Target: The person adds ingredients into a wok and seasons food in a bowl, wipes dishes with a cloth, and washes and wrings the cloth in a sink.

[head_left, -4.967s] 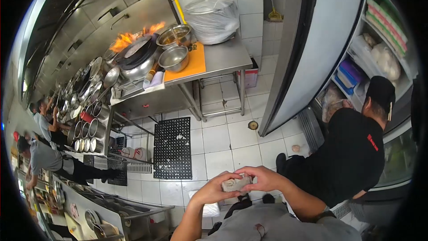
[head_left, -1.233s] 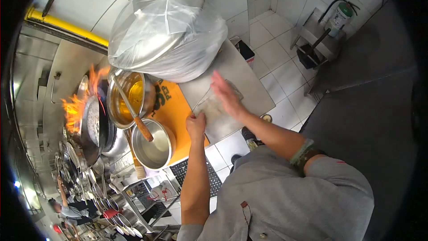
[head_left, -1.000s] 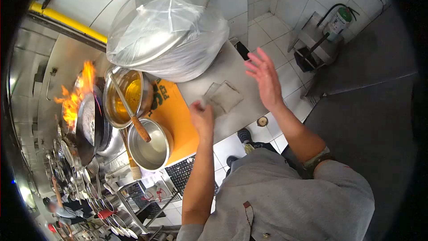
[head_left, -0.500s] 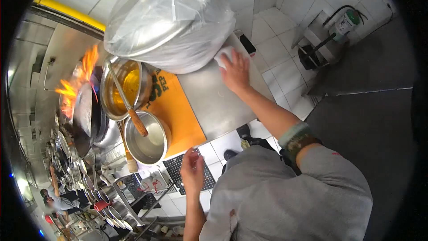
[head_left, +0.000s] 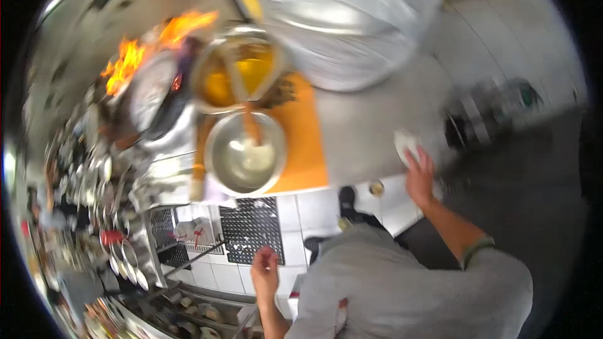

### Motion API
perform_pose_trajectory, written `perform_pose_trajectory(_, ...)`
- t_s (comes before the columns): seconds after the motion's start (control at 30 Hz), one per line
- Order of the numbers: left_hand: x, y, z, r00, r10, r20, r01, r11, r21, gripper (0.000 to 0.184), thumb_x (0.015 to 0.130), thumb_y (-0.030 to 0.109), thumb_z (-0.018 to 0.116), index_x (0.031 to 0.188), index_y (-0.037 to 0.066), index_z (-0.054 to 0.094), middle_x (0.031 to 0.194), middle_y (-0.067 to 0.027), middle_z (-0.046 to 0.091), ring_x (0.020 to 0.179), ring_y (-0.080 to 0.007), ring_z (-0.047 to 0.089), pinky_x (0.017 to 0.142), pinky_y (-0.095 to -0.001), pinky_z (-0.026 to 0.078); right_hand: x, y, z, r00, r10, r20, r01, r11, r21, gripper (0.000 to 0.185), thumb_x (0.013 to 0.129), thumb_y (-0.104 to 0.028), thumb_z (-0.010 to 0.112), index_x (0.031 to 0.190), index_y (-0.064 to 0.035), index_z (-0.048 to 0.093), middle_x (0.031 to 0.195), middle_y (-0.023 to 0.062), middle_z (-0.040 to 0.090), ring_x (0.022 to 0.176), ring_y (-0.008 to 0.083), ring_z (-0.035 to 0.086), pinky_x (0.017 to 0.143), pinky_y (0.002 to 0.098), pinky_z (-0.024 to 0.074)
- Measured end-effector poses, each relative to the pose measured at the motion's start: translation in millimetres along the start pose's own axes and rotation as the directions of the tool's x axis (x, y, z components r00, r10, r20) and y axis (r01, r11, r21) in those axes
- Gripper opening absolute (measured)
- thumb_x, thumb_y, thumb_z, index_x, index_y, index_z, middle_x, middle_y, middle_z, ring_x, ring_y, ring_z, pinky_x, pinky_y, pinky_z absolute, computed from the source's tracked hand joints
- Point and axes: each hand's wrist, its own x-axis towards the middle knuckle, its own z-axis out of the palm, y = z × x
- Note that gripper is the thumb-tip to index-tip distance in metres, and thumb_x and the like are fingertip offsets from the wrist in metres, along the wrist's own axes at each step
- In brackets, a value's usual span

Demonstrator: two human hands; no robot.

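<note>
My right hand [head_left: 419, 179] is at the near right corner of the steel counter [head_left: 361, 129], its fingers on a folded white cloth [head_left: 408, 144] that lies against the metal. My left hand [head_left: 265, 273] hangs low over the floor, away from the counter. Its fingers are loosely curled with a gap to the thumb, and nothing shows in it. On an orange sheet [head_left: 304, 166] stand a metal pot of yellow oil [head_left: 204, 100] and an empty steel bowl [head_left: 217, 172]. A wooden-handled ladle [head_left: 251, 125] rests across both.
Tall flames [head_left: 129, 66] rise around a wok [head_left: 154, 97] at the left. A large vessel wrapped in clear plastic [head_left: 352, 56] takes up the back of the counter. A black perforated mat [head_left: 251, 232] lies on the tiled floor. Motion blurs the far parts.
My right hand has slid the cloth from the counter's far side toward its near right corner. My view has turned and shifted; the left hand stays low, loosely curled.
</note>
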Motion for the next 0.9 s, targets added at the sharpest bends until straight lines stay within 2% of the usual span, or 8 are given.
perform_pose_trajectory(0.23, -27, 8, -18, 0.995, -0.05, 0.083, 0.072, 0.954, -0.291, 0.037, 0.088, 0.017, 0.06, 0.118, -0.001, 0.051, 0.107, -0.0143, 0.061, 0.093, -0.0212, 0.062, 0.076, -0.0293, 0.05, -42, -159, -36, 0.875, -0.457, 0.162, 0.242, 0.701, 0.671, 0.053, 0.072, 0.009, 0.048, 0.123, -0.0051, 0.049, 0.122, 0.0227, 0.046, 0.115, 0.0391, 0.043, 0.1, 0.0427, 0.0347)
perform_pose_trajectory(0.37, -37, 3, -28, 0.999, 0.023, 0.043, 0.039, 0.162, -0.986, 0.051, 0.096, 0.045, 0.033, 0.137, 0.013, 0.03, 0.134, -0.0147, 0.042, 0.12, -0.0305, 0.044, 0.099, -0.0464, 0.038, -74, -301, -54, 0.413, -0.897, 0.157, 0.297, 0.296, 0.908, 0.047, 0.081, -0.006, 0.052, 0.127, -0.004, 0.047, 0.13, 0.0187, 0.043, 0.124, 0.0343, 0.037, 0.105, 0.0434, 0.0275)
perform_pose_trajectory(0.47, -47, 16, -82, 0.991, -0.012, -0.134, -0.134, -0.003, -0.991, 0.058, 0.093, 0.057, 0.025, 0.137, 0.018, 0.03, 0.13, -0.0146, 0.044, 0.119, -0.0335, 0.044, 0.1, -0.0485, 0.037, -96, -383, -94, 0.086, -0.996, -0.011, 0.569, 0.04, 0.821, 0.043, 0.085, -0.015, 0.054, 0.126, -0.0044, 0.049, 0.129, 0.0174, 0.044, 0.125, 0.033, 0.037, 0.105, 0.0451, 0.0289)
perform_pose_trajectory(0.57, -69, 2, -124, 0.957, 0.143, -0.252, -0.246, -0.058, -0.968, 0.066, 0.09, 0.06, 0.033, 0.139, 0.017, 0.026, 0.13, -0.0136, 0.045, 0.118, -0.0332, 0.045, 0.098, -0.0479, 0.039, -106, -437, -108, 0.072, -0.966, -0.25, 0.321, -0.215, 0.922, 0.034, 0.089, -0.028, 0.055, 0.108, -0.0009, 0.059, 0.108, 0.0196, 0.056, 0.102, 0.0316, 0.056, 0.089, 0.0416, 0.045)
perform_pose_trajectory(0.63, -79, 3, -134, 0.943, 0.212, -0.256, -0.268, 0.029, -0.963, 0.071, 0.087, 0.061, 0.037, 0.139, 0.015, 0.027, 0.132, -0.0116, 0.042, 0.114, -0.0279, 0.048, 0.087, -0.0411, 0.048, -110, -453, -100, -0.163, -0.92, 0.357, -0.684, 0.367, 0.631, 0.044, 0.095, -0.036, 0.045, 0.078, 0.0015, 0.062, 0.071, 0.0168, 0.06, 0.06, 0.0244, 0.061, 0.057, 0.0335, 0.0514)
perform_pose_trajectory(0.67, -84, 10, -132, 0.965, 0.127, -0.23, -0.249, 0.166, -0.954, 0.065, 0.091, 0.055, 0.037, 0.139, 0.011, 0.029, 0.112, -0.0116, 0.054, 0.092, -0.0215, 0.058, 0.068, -0.0313, 0.051, -109, -467, -93, -0.222, -0.916, 0.333, -0.675, 0.391, 0.626, 0.044, 0.095, -0.036, 0.045, 0.078, 0.0015, 0.062, 0.071, 0.0168, 0.06, 0.06, 0.0244, 0.061, 0.057, 0.0335, 0.0514)
perform_pose_trajectory(0.77, -70, 8, -137, 0.952, -0.084, -0.295, -0.286, 0.101, -0.953, 0.042, 0.097, 0.042, 0.035, 0.112, 0.007, 0.051, 0.065, -0.0037, 0.05, 0.053, -0.0144, 0.052, 0.052, -0.0249, 0.045, -113, -509, -77, -0.123, -0.806, 0.58, -0.465, 0.563, 0.683, 0.052, 0.097, -0.037, 0.039, 0.06, -0.0023, 0.051, 0.046, 0.008, 0.047, 0.032, 0.0152, 0.044, 0.033, 0.0268, 0.0373)
perform_pose_trajectory(0.9, -51, -28, -164, 0.912, 0.039, -0.409, -0.407, 0.228, -0.885, 0.046, 0.095, 0.047, 0.039, 0.11, 0.005, 0.05, 0.08, -0.0012, 0.053, 0.071, -0.0103, 0.053, 0.062, -0.0244, 0.045, -130, -536, -46, 0.253, -0.964, 0.083, 0.185, 0.133, 0.974, 0.044, 0.095, -0.031, 0.046, 0.062, -0.0029, 0.054, 0.049, 0.007, 0.053, 0.036, 0.0159, 0.048, 0.037, 0.0285, 0.0415)
